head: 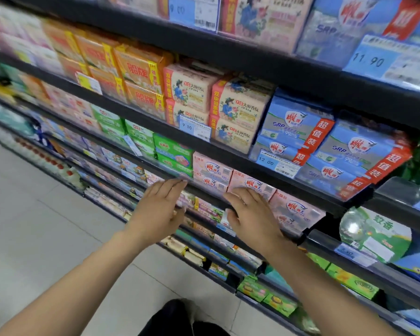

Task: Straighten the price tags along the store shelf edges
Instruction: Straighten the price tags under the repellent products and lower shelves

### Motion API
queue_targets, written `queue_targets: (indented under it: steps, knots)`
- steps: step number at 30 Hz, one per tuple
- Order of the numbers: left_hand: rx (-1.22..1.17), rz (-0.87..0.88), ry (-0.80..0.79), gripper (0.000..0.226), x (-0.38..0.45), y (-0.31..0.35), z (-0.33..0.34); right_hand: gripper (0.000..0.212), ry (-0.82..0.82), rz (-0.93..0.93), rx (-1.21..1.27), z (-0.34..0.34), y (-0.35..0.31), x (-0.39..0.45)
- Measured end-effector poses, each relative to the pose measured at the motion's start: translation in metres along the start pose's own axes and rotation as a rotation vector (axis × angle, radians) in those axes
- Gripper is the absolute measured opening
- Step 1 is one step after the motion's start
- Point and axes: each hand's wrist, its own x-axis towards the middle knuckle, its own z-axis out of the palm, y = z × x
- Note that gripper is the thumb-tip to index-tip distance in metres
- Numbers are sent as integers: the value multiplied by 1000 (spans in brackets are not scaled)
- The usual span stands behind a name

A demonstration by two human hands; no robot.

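Observation:
Dark shelf edges (228, 146) run diagonally across the view and carry blue-and-white price tags. One tag reading 9.00 (195, 128) sits in front of beige soap boxes, another reading 12.00 (275, 164) in front of blue soap packs. A tag further left (132, 145) hangs tilted. My left hand (159, 206) is held flat, fingers together, its tips at the edge of the shelf with pink soap packs (212, 173). My right hand (249, 212) rests palm down with spread fingers on that same shelf edge. Neither hand holds anything.
Orange soap boxes (136, 71) and green packs (174, 151) fill the shelves to the left. Lower shelves hold more packs and a tag reading 2.50 (347, 252). Upper tags read 11.90 (383, 60) and 9.00 (192, 10). Pale tiled floor (34, 226) lies to the left.

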Motion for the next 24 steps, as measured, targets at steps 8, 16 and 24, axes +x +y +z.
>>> queue_targets:
  steps: [8, 16, 24]
  knots:
    - [38, -231, 117, 55, -59, -38, -54, 38, -53, -214, 167, 2, -53, 62]
    - [72, -317, 139, 56, -98, -118, -83, 33, -26, -250, 167, 25, -113, 124]
    - [50, -213, 38, 53, -108, -226, -96, 32, -6, -55, 127, 59, -175, 170]
